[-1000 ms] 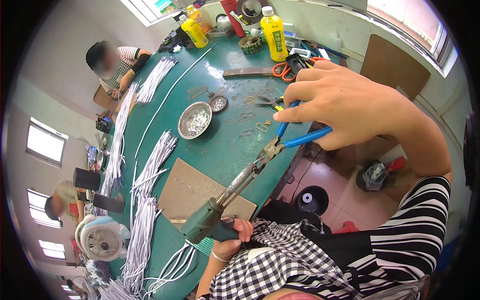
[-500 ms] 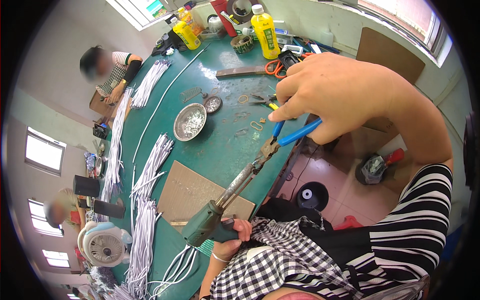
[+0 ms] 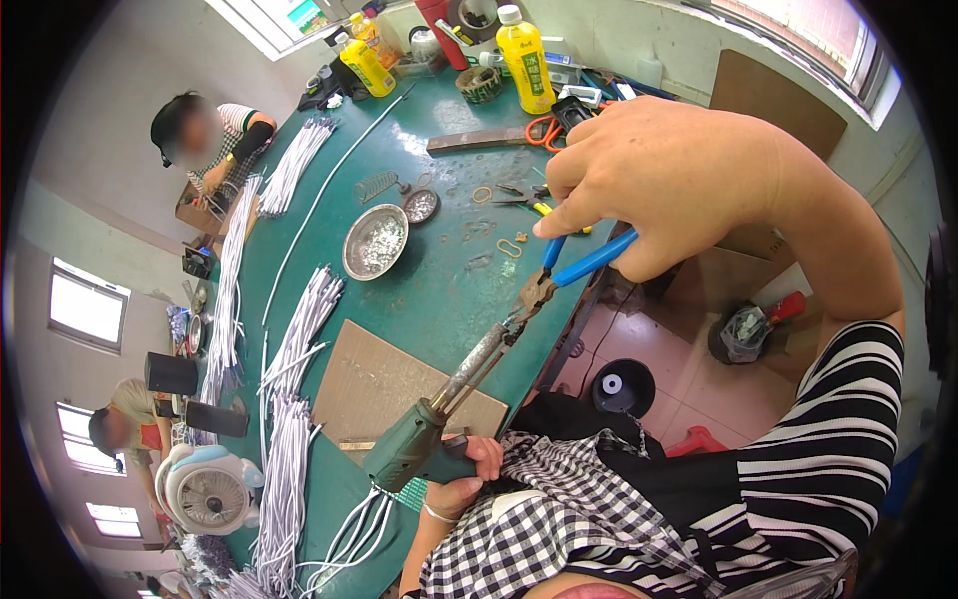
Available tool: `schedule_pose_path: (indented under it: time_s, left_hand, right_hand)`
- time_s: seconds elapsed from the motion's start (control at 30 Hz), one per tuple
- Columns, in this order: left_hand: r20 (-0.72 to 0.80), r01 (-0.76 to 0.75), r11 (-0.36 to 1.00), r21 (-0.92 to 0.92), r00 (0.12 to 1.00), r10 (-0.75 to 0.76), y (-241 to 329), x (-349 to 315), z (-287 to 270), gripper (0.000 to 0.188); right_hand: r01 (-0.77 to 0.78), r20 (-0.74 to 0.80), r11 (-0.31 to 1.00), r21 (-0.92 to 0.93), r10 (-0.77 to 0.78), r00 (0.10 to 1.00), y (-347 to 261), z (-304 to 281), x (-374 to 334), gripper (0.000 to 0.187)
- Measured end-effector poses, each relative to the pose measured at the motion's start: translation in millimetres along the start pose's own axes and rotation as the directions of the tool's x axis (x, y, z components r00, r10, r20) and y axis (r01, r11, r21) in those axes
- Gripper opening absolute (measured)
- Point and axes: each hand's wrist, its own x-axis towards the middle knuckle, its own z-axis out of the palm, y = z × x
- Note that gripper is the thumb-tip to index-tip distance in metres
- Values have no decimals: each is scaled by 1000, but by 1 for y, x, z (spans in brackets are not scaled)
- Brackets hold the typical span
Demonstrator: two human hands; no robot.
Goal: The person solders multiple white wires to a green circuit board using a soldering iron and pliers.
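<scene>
Head view, with clock directions as they lie before me: my left hand point(image 3: 484, 464) is curled around the handle of the green gun-shaped tool point(image 3: 427, 419), low and close to my checked apron point(image 3: 509, 534). Its metal barrel points toward one o'clock, above the brown board point(image 3: 399, 384). My right hand point(image 3: 659, 180) is bent over the blue-handled pliers point(image 3: 542, 287), with the index finger against the upper handle and the lower handle under the palm. That hand is only partly closed, for the handles stand spread; I can't see every finger behind my knuckles. The pliers' jaws meet the barrel's tip, though I can't tell how tightly they bite there.

To do this well, I'd brace the gun-shaped tool against my body, so that the far end doesn't swing. I'd squeeze evenly, in line with the barrel, since a sideways wrench might bend the thin rod beneath it. The metal may be hot, so my fingertips belong back on the blue grips.

From the pliers' head, the metal bowl point(image 3: 354, 265) of silvery bits lies toward ten o'clock and the small yellow-handled pliers point(image 3: 542, 207) at twelve. The white cables point(image 3: 282, 489) lie toward nine from my left hand, well away from the tip.
</scene>
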Motion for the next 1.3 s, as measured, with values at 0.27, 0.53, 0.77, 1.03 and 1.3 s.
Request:
schedule_pose_path:
  time_s: [0.27,0.53,0.77,1.03,1.3]
  left_hand:
    - [-15,3,1000,-24,1000,-3,0,2,2,36]
    - [6,18,1000,-17,1000,-18,-1,2,0,36]
    - [-5,11,1000,-11,1000,-11,-2,1,0,37]
    - [2,17,1000,0,1000,-17,-2,1,0,36]
    - [-2,22,1000,20,1000,-22,-2,1,0,33]
  right_hand:
    - [12,1,1000,-5,-12,1000,2,0,-1,46]
    - [20,-8,1000,-20,-20,1000,3,1,-2,45]
    - [6,6,999,-39,-5,1000,4,1,-2,44]
    - [-12,20,999,-47,13,1000,3,1,-3,44]
    - [-10,28,998,-64,12,1000,3,1,-2,44]
